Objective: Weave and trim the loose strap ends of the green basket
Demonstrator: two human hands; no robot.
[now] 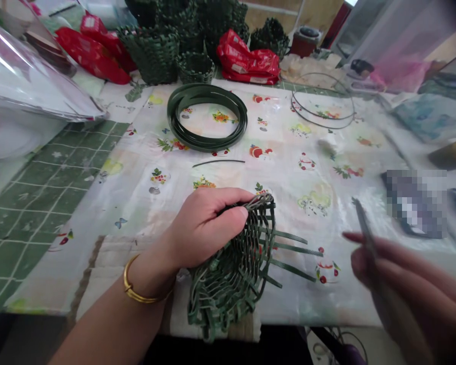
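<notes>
My left hand (209, 225), with a gold bangle at the wrist, grips the rim of a small green woven basket (231, 284) at the table's front edge. The basket lies tilted, and several loose strip ends (294, 249) stick out from its right side. My right hand (406, 279) is off to the right, apart from the basket and blurred by motion. Its fingers are closed around a slim grey metal tool (366, 225), tip pointing up and away; blur hides its exact kind. A short dark strip piece (218, 161) lies beyond my left hand.
A coil of flat green strip (175, 119) lies on the fruit-patterned cover (281, 177). Thin wire loops (323, 124) sit at the back right. Green baskets (152, 56) and red packets (247, 61) line the back. A pixelated dark object (416, 203) is at right, a shiny plastic bag (26, 76) at left.
</notes>
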